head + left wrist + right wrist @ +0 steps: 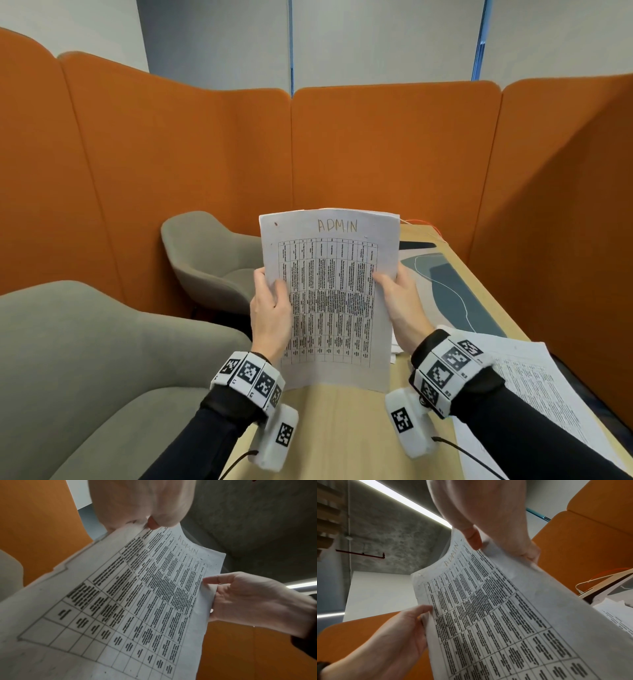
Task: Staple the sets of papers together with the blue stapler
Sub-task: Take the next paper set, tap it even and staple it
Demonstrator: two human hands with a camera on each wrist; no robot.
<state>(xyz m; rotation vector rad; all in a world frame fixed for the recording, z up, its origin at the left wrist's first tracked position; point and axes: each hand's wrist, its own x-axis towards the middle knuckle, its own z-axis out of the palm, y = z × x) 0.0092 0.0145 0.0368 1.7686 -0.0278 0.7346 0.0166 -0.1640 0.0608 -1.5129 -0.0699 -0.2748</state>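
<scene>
Head view: papers (330,294) marked ADMIN stand upright, bottom edge on the worktop (342,428), likely to tap the sheets even before stapling.
Left hand (270,308): its grip pinches the papers' side at 9 o'clock, thumb in front.
Right hand (399,298): its grip pinches the side at 3 o'clock, so the set stays square.
More papers (534,383): lie flat at 4 o'clock, waiting.
Blue stapler: not seen in any view.
Left wrist view: the thumb (152,523) presses the top sheet.
Right wrist view: the thumb (473,538) pinches the paper edge.
</scene>
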